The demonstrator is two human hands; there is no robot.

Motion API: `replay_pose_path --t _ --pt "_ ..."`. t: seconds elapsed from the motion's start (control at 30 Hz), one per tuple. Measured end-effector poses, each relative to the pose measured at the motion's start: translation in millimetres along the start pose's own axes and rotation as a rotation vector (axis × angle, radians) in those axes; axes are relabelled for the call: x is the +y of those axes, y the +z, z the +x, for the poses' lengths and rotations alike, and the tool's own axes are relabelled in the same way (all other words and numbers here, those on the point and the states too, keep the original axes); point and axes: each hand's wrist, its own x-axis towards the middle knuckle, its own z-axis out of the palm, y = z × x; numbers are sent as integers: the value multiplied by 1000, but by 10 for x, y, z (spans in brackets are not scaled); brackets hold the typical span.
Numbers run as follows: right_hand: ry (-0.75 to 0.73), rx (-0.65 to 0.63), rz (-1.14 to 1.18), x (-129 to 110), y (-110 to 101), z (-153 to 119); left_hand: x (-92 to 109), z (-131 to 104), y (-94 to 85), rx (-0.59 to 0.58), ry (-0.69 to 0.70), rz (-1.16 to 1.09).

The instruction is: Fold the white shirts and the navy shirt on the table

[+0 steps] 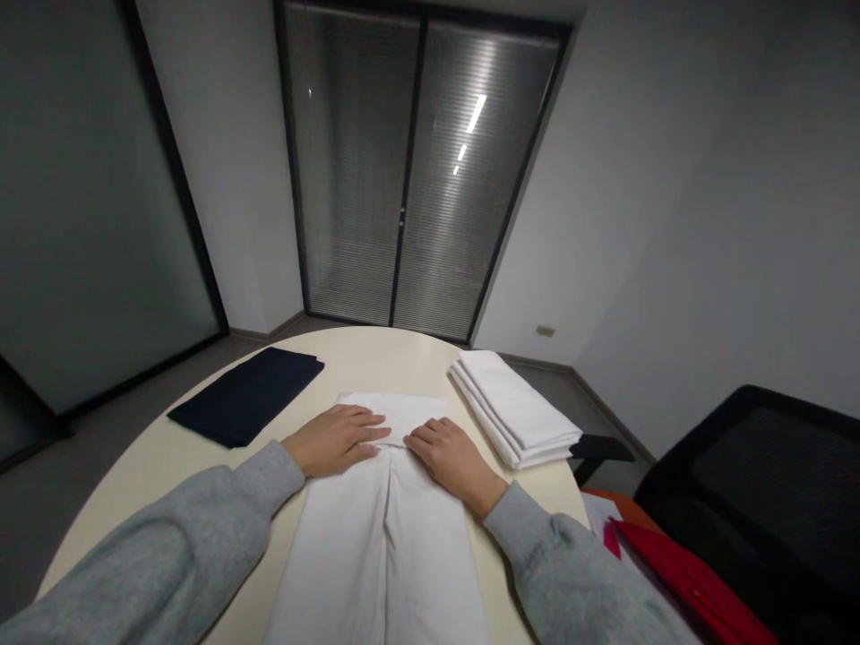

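A long piece of white cloth (336,555) lies in front of me, its sides folded in so that two edges meet along the middle. At its far end a flap lies across the width. My left hand (339,439) rests on that flap from the left, fingers stretched out and pointing right. From the right, my right hand (450,457) touches the cloth near the meeting edges, its fingers bent and the fingertips on the fabric. What, if anything, is pinched under those fingertips is hidden.
The cloth lies on a round cream table (382,349). Dark navy folded cloth (252,394) is at the left, a folded white cloth stack (514,403) at the right. Beyond the right edge stands a black chair (759,484) with red fabric (685,573) beside it.
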Motion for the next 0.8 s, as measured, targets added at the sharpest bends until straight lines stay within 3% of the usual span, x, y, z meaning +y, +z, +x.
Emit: replay_pose_path --t 0.1,0.2,0.4,0.57,0.67,0.8 --pt "-38 10 -23 -20 10 11 -24 16 -26 107 -131 -13" --pt "31 8 7 -46 47 21 -44 55 -22 207 -243 -34" --pt "235 21 57 -167 -63 62 -59 16 176 23 -351 -32" --pt "369 45 156 -159 -227 408 -70 -5 254 -6 -341 -28" --pt "308 83 205 -42 -116 609 -93 -6 252 17 -322 -21" --pt "321 -61 309 110 199 632 -147 -19 227 -11 -344 -39"
